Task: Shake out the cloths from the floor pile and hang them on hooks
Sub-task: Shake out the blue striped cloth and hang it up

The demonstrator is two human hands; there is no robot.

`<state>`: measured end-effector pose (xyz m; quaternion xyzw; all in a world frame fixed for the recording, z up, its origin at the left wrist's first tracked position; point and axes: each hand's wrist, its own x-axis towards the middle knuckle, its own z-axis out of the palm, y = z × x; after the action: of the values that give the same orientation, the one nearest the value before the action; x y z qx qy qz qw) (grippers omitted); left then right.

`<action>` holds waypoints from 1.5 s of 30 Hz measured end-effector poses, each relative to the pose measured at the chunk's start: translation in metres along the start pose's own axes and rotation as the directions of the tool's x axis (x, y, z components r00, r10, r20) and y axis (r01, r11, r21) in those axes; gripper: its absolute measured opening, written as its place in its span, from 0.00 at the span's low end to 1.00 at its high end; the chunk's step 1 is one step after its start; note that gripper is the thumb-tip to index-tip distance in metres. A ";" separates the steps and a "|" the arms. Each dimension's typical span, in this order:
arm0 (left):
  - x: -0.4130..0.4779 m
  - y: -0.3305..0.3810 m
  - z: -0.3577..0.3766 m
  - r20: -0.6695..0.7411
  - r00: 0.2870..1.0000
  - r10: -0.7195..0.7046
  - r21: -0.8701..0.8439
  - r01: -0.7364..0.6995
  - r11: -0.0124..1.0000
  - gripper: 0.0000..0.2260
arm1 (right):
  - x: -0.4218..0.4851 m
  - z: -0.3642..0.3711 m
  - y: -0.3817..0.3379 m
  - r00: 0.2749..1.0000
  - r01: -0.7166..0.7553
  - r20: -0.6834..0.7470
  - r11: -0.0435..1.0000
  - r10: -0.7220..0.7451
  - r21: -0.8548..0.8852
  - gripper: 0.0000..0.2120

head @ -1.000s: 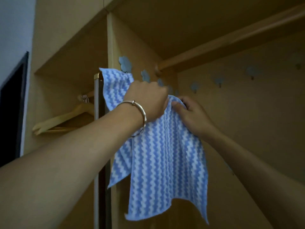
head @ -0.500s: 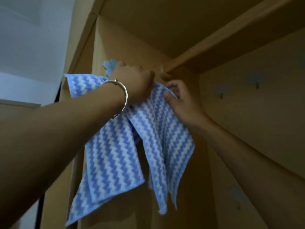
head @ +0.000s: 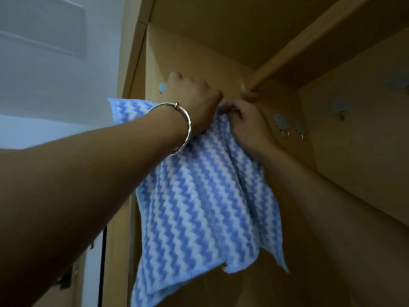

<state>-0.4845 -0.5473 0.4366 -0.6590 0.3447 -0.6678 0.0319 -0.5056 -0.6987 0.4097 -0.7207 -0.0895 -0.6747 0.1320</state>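
Pinching with the right hand, thumb and fingertips closed tight on the gathered top edge of a blue-and-white zigzag-striped fleecy cloth. Gripping the same bunched edge with the left hand just beside it, knuckles towards the camera, fingers curled over the fabric and mostly hidden behind the back of the hand. Holding that edge high against the tan wooden side panel of a wardrobe, just below and left of the end of a round wooden hanging rail. Impossible to tell whether caught on anything there, with the exact spot hidden behind both hands.

Below the grip, hanging free in loose folds, with one upper corner sticking out leftward past the left wrist and the lower corners dangling in points. Round that wrist, a thin silver metal bangle with a small bead on it.

Peeping out just left of the left hand, part of a small pale-blue leaf-shaped wall hook. Right of the right hand, near the wardrobe's inner corner, a second blue hook and a third blue hook side by side, with metal prongs below. Further right on the back panel, a fourth blue hook. Far left, beyond the wardrobe's edge, a white wall.
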 end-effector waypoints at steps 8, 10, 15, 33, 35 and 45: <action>-0.015 0.016 0.007 -0.020 0.999 0.044 -0.020 -0.044 0.999 0.09 | -0.027 -0.012 0.000 0.974 -0.214 0.125 0.950 0.189 0.227 0.07; -0.019 0.022 0.010 -0.023 0.999 0.046 -0.042 -0.047 0.998 0.09 | -0.034 -0.017 -0.001 0.961 -0.259 0.170 0.928 0.219 0.267 0.05; -0.029 0.028 0.006 -0.019 0.998 0.058 -0.047 -0.059 0.997 0.07 | -0.051 -0.019 0.000 0.940 -0.315 0.235 0.898 0.249 0.308 0.06; -0.125 0.114 0.001 0.275 0.958 -0.075 -0.156 0.121 0.980 0.33 | -0.150 -0.018 -0.005 0.924 -0.382 0.142 0.836 0.355 0.395 0.13; -0.147 0.128 0.010 0.218 0.975 -0.053 -0.188 0.095 0.978 0.32 | -0.169 -0.012 -0.004 0.907 -0.412 0.115 0.799 0.404 0.439 0.11; -0.266 0.175 0.054 0.141 0.990 0.025 -0.346 0.026 0.938 0.26 | -0.313 0.025 -0.012 0.903 -0.399 -0.028 0.860 0.429 0.317 0.15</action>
<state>-0.4730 -0.5711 0.1147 -0.7005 0.4537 -0.5476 -0.0603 -0.5083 -0.6638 0.0970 -0.6600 -0.0285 -0.6431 0.3874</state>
